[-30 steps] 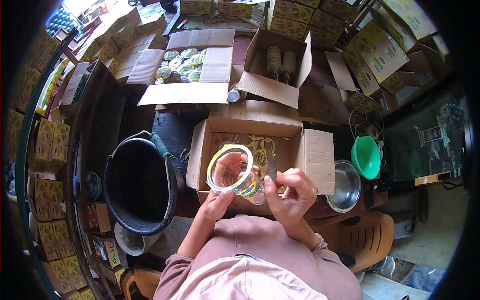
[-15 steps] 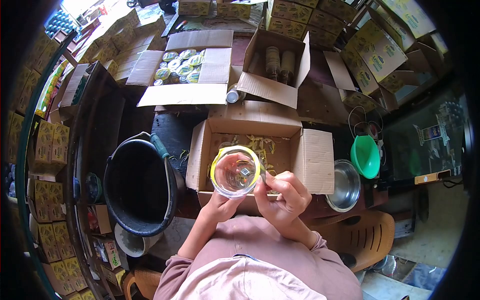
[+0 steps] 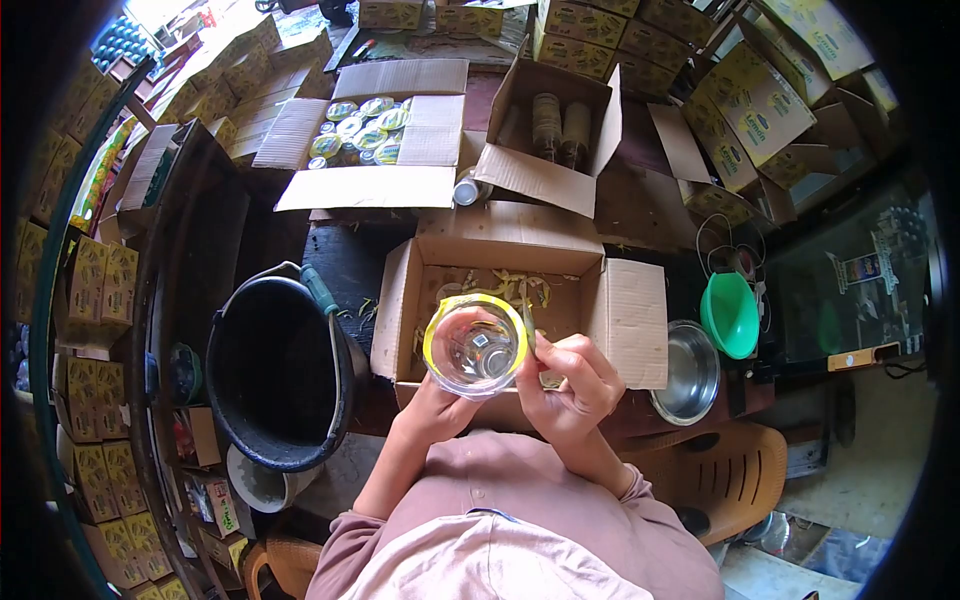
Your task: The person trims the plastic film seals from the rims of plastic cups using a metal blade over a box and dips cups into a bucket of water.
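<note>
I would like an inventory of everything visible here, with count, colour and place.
Plastic container: 1, clear with yellow rim, centre
Thin piece: 1, greyish, beside container's rim
Near carton: 1, brown, beneath container
Scraps: several, yellowish, inside near carton
Back cartons: 2, brown, behind near carton
Lidded containers: many, yellow and white, left back carton
Stacked containers: several, brownish, right back carton
Bucket: 1, black, left
Metal bowl: 1, silver, right
Plastic bowl: 1, green, beside metal bowl
Chair: 1, orange, lower right
Printed boxes: many, yellow, left, back and right
Smaller edge items: too unclear to count
Left hand: 1, holding container
Right hand: 1, pinching thin piece
</note>
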Demonstrator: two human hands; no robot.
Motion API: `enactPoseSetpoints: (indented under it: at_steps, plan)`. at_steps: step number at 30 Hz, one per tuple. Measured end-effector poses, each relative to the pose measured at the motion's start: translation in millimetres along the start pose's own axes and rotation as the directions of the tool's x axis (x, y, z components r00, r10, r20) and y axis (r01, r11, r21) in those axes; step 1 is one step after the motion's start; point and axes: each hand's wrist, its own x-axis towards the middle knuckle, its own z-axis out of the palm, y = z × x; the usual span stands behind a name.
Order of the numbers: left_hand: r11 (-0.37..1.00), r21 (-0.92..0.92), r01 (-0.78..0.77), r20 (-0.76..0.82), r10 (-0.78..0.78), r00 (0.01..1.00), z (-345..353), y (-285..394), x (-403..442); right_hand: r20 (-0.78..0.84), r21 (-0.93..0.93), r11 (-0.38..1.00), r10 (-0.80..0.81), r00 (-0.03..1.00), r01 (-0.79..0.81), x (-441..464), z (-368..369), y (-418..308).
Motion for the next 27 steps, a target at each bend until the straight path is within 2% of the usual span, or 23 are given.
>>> enactPoseSetpoints:
  at_steps: [2,5,8,11,14,17,20,23,26,27]
  plan:
    - [1.000,-0.007,0.030,0.015,-0.030,0.999,1.9,2.5,-1.6,0.015,-0.011,0.999,0.033,0.999,-0.033,3.4,-2.7,-0.3]
    - [0.999,-0.006,0.047,0.041,-0.047,0.998,-0.9,1.7,-3.2,0.047,0.109,0.983,0.145,0.988,-0.150,2.6,-6.0,1.1]
    - [0.999,-0.025,0.027,0.030,-0.027,0.999,-1.6,1.1,0.5,0.044,0.130,0.980,0.143,0.989,-0.147,-0.6,-5.8,1.5]
    - [0.998,0.000,0.062,0.087,-0.062,0.994,-2.3,1.3,-1.0,0.038,0.049,0.991,0.124,0.992,-0.126,4.4,-8.8,0.2]
    - [0.996,-0.052,0.077,0.101,-0.071,0.992,-2.4,2.1,-0.4,0.053,0.077,0.991,0.110,0.993,-0.114,3.7,-8.9,4.7]
    - [0.989,-0.118,0.091,0.087,-0.081,0.993,-5.8,4.1,0.7,0.096,0.158,0.970,0.171,0.981,-0.184,1.2,-9.7,5.7]
    - [0.993,-0.083,0.081,0.180,-0.065,0.982,-8.1,3.2,1.7,0.117,0.125,0.977,0.160,0.980,-0.174,5.8,-10.3,5.7]
    - [0.965,-0.199,0.171,0.129,-0.147,0.981,-7.1,11.7,-0.5,0.146,0.170,0.972,0.139,0.979,-0.164,9.9,-11.8,7.4]
    - [0.945,-0.302,0.128,0.058,-0.116,0.992,-3.7,8.0,0.9,0.159,0.183,0.963,0.172,0.972,-0.200,9.2,-10.6,6.1]
    - [0.972,-0.218,0.088,0.008,-0.088,0.996,-2.8,2.7,-0.1,0.152,0.178,0.966,0.162,0.975,-0.189,8.5,-9.8,5.6]
